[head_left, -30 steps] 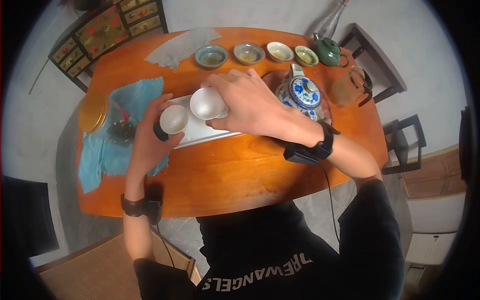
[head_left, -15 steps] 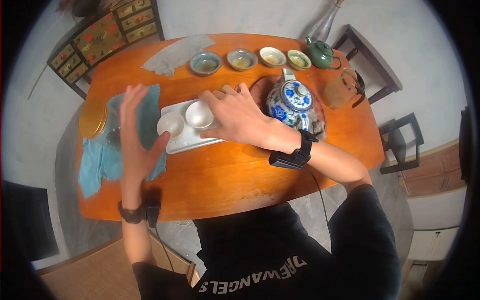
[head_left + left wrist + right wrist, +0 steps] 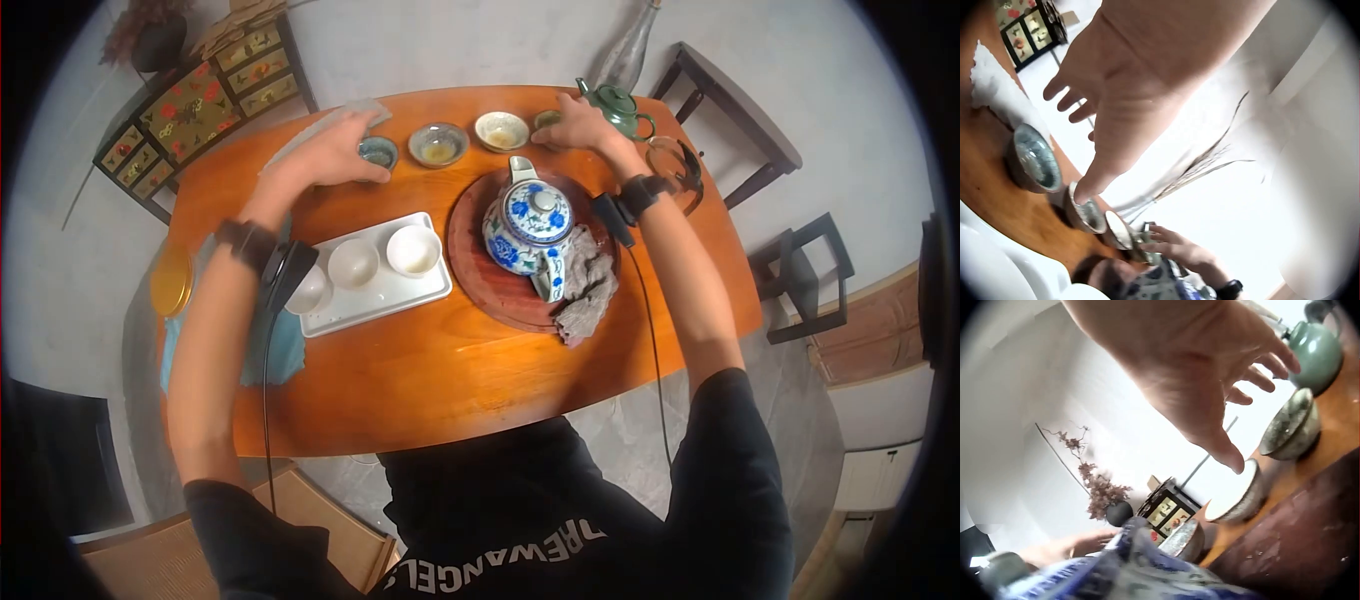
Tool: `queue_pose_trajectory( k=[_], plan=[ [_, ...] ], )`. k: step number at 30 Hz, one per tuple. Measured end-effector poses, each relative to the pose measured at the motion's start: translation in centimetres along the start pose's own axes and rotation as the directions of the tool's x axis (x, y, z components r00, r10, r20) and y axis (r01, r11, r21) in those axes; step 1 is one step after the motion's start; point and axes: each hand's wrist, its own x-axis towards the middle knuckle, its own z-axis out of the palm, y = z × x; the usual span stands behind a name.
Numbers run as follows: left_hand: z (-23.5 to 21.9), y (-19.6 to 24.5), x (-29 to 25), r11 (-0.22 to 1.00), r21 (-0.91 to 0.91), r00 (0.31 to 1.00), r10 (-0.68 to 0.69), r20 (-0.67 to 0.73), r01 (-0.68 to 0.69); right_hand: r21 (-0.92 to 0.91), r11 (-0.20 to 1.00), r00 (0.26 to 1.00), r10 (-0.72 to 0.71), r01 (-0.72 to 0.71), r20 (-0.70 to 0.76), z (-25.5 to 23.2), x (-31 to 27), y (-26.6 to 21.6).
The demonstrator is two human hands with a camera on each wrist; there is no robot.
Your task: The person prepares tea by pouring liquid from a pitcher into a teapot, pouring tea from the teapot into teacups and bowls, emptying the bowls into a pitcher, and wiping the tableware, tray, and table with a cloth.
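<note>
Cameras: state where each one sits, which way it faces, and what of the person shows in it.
Head: worn high, faces down at the table; both arms and the torso show.
Left wrist: faces along the left hand over the blue bowl.
Right wrist: faces along the right hand toward the green teapot.
Shared: both wrist views show the row of bowls and the opposite hand.

Head view steeply down over whole table [image 3: 420,390], wrist views low, close, sharing row of small cups [image 3: 438,143]
</note>
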Motion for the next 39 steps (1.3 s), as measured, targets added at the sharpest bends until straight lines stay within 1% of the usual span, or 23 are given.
queue_pose_trajectory(
  k=[2,6,8,9,12,14,15,18,19,21,22,23,25,26,28,29,31,32,34,35,37,38,39],
  plan=[
    [1.7,-1.3,1.9,0.992,0.102,0.986,-0.087,0.14,0.073,-0.095,0.978,0.982,0.19,-0.188,0.012,1.5,0.4,0.6],
    [3.8,-2.5,3.0,0.985,0.113,0.979,-0.146,0.144,0.131,0.002,0.977,0.971,0.21,-0.212,0.114,2.9,3.0,3.3],
    [4.0,-2.7,3.5,0.983,0.07,0.973,-0.177,0.15,0.168,0.248,0.959,0.974,0.087,-0.139,0.211,2.9,3.6,4.2],
    [3.9,-2.8,3.8,0.983,0.075,0.972,-0.176,0.154,0.166,0.253,0.957,0.973,0.089,-0.142,0.212,3.1,3.8,4.5],
    [3.3,-2.7,4.1,0.975,0.07,0.952,-0.221,0.212,0.211,0.213,0.967,0.987,0.116,-0.138,0.109,3.3,3.6,3.5],
    [3.3,-2.7,4.1,0.983,0.091,0.975,-0.173,0.139,0.161,0.141,0.982,0.988,0.135,-0.124,-0.073,3.0,3.0,2.3],
    [3.1,-2.6,4.1,0.982,0.094,0.974,-0.175,0.141,0.163,0.145,0.982,0.988,0.134,-0.123,-0.071,2.6,2.7,1.7],
    [1.5,-0.4,4.2,0.98,0.124,0.984,-0.163,0.071,0.153,0.074,0.996,0.982,-0.044,0.058,-0.181,2.1,2.2,0.4],
    [1.1,0.0,4.4,0.981,0.123,0.986,-0.16,0.054,0.153,0.076,0.996,0.983,-0.042,0.056,-0.182,1.9,2.0,-0.2],
    [0.9,0.7,5.0,0.981,0.122,0.987,-0.156,0.037,0.15,-0.14,0.974,0.946,-0.209,0.179,-0.246,1.6,1.6,-1.4],
    [0.9,0.9,5.3,0.979,0.16,0.992,-0.126,0.01,0.123,-0.244,0.942,0.899,-0.301,0.23,-0.317,2.1,1.8,-1.8],
    [0.9,1.0,5.6,0.975,0.198,0.995,-0.096,-0.016,0.097,-0.242,0.943,0.899,-0.301,0.23,-0.317,2.4,2.1,-2.1],
    [0.5,2.1,6.1,0.97,0.219,0.994,-0.111,0.021,0.104,-0.498,0.806,0.789,-0.518,0.32,-0.332,2.8,2.6,-2.4],
    [0.5,2.7,6.3,0.965,0.239,0.99,-0.126,0.058,0.108,-0.493,0.808,0.789,-0.517,0.323,-0.332,2.8,2.7,-2.5],
    [0.6,3.5,6.5,0.962,0.255,0.991,-0.12,0.068,0.099,-0.728,0.59,0.659,-0.707,0.349,-0.257,2.7,2.5,-2.8],
    [0.7,3.8,6.7,0.96,0.265,0.991,-0.109,0.072,0.086,-0.727,0.591,0.659,-0.707,0.35,-0.257,2.6,2.3,-3.0],
    [1.1,4.5,7.0,0.947,0.314,0.992,-0.101,0.078,0.072,-0.853,0.346,0.598,-0.8,0.391,-0.05,2.6,2.1,-2.9],
    [1.2,4.8,7.1,0.929,0.365,0.992,-0.095,0.086,0.058,-0.854,0.345,0.598,-0.8,0.39,-0.05,2.6,2.1,-2.7],
    [1.4,5.3,7.3,0.913,0.406,0.993,-0.076,0.09,0.033,-0.848,0.319,0.543,-0.839,0.423,-0.045,2.8,2.0,-2.4],
    [1.4,5.5,7.3,0.895,0.446,0.994,-0.055,0.095,0.007,-0.848,0.321,0.544,-0.838,0.422,-0.047,2.8,1.9,-2.2],
    [1.7,5.7,7.6,0.867,0.498,0.995,-0.028,0.095,-0.023,-0.642,0.688,0.76,-0.602,0.339,-0.244,2.4,1.6,-1.9],
    [1.9,5.7,7.7,0.836,0.547,0.995,-0.005,0.098,-0.05,-0.479,0.829,0.873,-0.433,0.287,-0.226,1.9,1.7,-1.9],
    [2.1,5.7,7.8,0.835,0.548,0.995,-0.004,0.099,-0.051,-0.478,0.83,0.873,-0.431,0.286,-0.227,1.3,1.7,-1.8]
  ],
)
